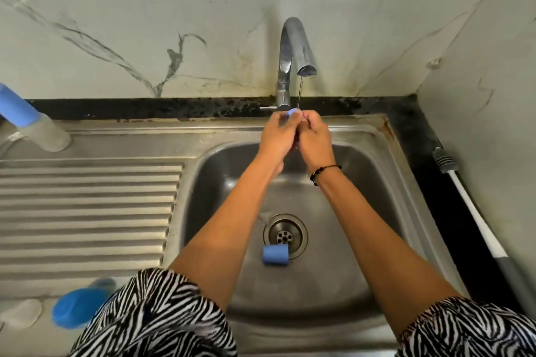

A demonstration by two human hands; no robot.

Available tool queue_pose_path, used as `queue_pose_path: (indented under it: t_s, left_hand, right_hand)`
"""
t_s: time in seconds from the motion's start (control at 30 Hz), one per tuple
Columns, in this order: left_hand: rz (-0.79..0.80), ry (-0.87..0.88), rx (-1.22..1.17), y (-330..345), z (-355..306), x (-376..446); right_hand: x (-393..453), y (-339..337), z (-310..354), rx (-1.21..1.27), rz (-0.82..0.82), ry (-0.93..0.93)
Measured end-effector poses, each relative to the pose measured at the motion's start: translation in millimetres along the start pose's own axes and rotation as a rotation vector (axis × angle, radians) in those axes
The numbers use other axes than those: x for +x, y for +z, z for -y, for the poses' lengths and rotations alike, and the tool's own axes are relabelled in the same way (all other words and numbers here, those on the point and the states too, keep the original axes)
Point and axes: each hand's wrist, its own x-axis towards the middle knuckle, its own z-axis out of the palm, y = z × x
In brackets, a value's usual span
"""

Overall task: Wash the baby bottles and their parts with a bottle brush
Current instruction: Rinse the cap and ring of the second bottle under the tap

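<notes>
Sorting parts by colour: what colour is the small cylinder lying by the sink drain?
Blue cylinder, head view.

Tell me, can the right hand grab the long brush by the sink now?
Probably not yet: the right hand is busy holding a small blue part under the tap. The brush lies uncovered on its side.

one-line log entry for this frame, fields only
step: rinse | both hands: left hand and right hand hold small blue part under thin tap stream | bottle brush: idle right of sink | blue cap: by drain
</notes>
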Motion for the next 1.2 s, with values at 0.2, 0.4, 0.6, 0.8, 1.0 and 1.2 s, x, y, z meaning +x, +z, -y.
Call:
queue_pose_path:
  t_s: [0.2,0.4,0.6,0.8,1.0,1.2]
  left_hand:
    - [-0.018,-0.157,0.037,-14,-17,3]
    - [0.043,-0.058,-0.012,-15,-18,0]
    - [0.158,-0.332,-0.094,-16,-22,1]
    - [0.282,-0.141,-0.205,-14,-25,0]
    - [0.088,-0.162,-0.102,-13,-28,4]
    - [0.203,-0.136,-0.006,-17,-22,5]
  right_hand:
    - [-16,3,-8,-0.281,0.015,-0.283]
    - [-16,11,13,0.061,-0.052,-0.109]
    - [-23,-6,4,-0.298,-0.016,-0.347]
    - [0,-12,15,0.059,-0.029,-0.038]
    - [-6,-6,15,-0.101,0.085,-0.142]
    - [-2,-4,21,-0.171,0.013,-0.148]
